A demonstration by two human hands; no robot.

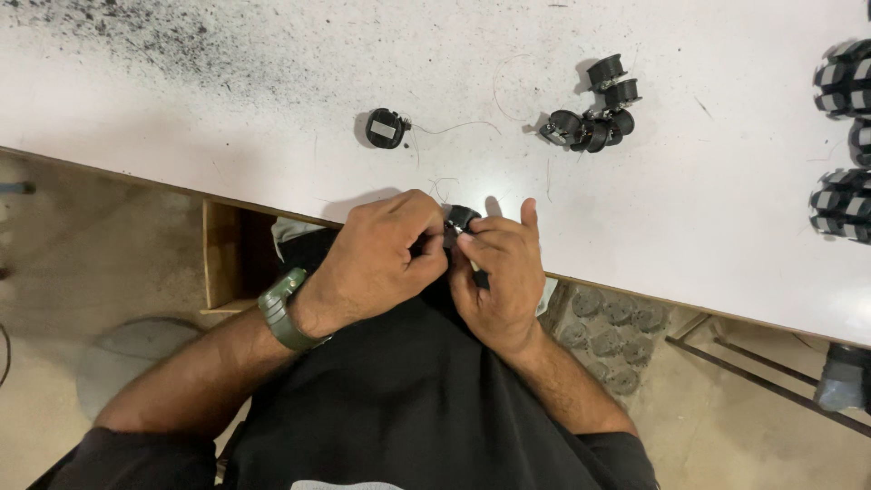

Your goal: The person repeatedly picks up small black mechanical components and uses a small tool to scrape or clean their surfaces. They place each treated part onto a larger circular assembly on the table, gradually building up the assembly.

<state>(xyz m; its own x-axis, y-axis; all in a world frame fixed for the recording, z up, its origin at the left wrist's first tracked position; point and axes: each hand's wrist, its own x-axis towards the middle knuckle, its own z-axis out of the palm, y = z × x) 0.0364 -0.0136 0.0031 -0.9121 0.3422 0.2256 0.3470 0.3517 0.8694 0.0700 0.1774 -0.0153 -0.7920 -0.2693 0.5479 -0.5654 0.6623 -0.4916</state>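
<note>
Small black cylindrical plastic part (460, 218): pinched between left hand (386, 259) and right hand (497, 272), both closed on it, at white counter (272, 136) edge; similar black cylindrical part with grey label (385, 128) lying beyond left hand

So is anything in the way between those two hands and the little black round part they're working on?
Nothing visible. Both the left hand and the right hand already pinch the small black round part at the white table's near edge. The other black parts lie farther back, apart from the hands.
</note>
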